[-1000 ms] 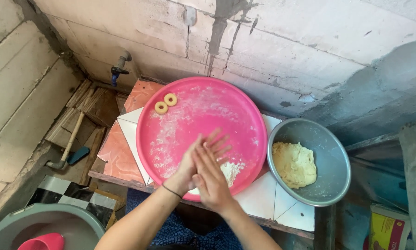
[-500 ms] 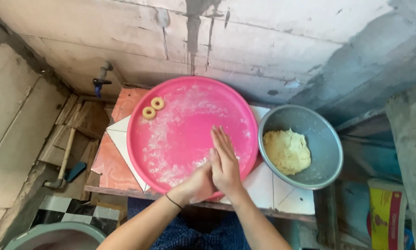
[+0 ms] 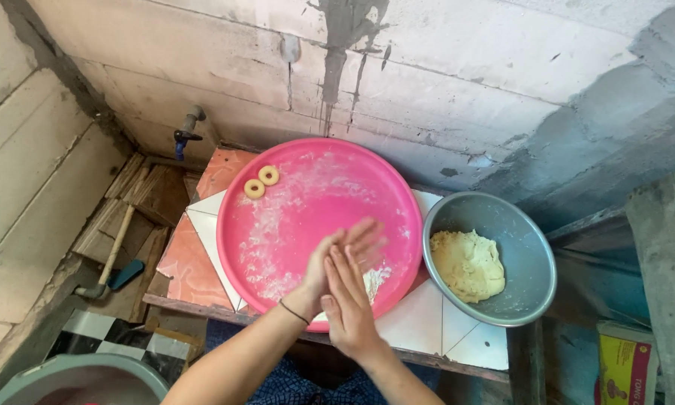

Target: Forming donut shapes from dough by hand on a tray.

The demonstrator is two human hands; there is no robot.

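Left hand: palm pressed flat against the right, fingers extended over the near part of the tray; thin dark band at the wrist. Whatever lies between the palms hidden; cannot tell whether dough is held there.

Right hand: laid against the left palm, fingers straight, not curled round anything visible.

Pink round tray: floured, resting on a tiled ledge, near rim jutting slightly past the front edge. Risk: downward pressure from the hands at that rim likely to tip it.

Two dough rings: side by side at the far left of the tray, close to the rim, touching or nearly so. Risk: sticking together; sliding off if the tray tilts.

Flour patch: loose, just beside the right fingers. Risk: scattering off the edge.

Grey metal bowl: right of the tray, rims touching or nearly so, holding a lump of pale dough. Partly overhanging the ledge; a knock from the right elbow could unseat it.

Tap: on the wall beyond the rings. Risk: drips wetting them.

Hammer: on planks, lower left, well apart.
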